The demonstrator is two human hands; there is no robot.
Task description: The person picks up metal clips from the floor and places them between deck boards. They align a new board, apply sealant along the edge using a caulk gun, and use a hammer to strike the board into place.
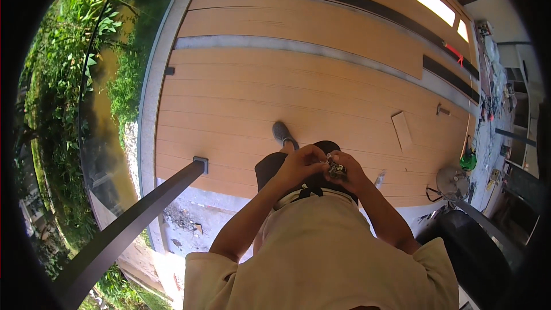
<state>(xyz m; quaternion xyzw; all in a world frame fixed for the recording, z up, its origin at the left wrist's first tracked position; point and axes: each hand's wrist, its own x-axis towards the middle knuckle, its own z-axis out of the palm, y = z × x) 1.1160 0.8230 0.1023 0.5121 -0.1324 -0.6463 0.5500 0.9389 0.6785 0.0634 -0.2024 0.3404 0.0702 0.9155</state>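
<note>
Left hand (302, 164) and right hand (352, 174) meet before the person's waist, the right curled around a clump of small metal pieces (335, 169); the left's fingers bend in against it, though I can't tell whether they pinch any. Over on the brown boards (258, 86), a hammer (442, 109) lies well apart.

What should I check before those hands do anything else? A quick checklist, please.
1. Metal pieces secure: ok, bunched in the right hand, with the left hand against them.
2. What the pieces are: cannot tell, too small.
3. Footing: cannot tell; one grey shoe shows on the plank floor, the other is hidden.
4. Floor free of loose things: not ok, a short board lies there.
5. Hammer close by: not ok, lying off to the right.
</note>
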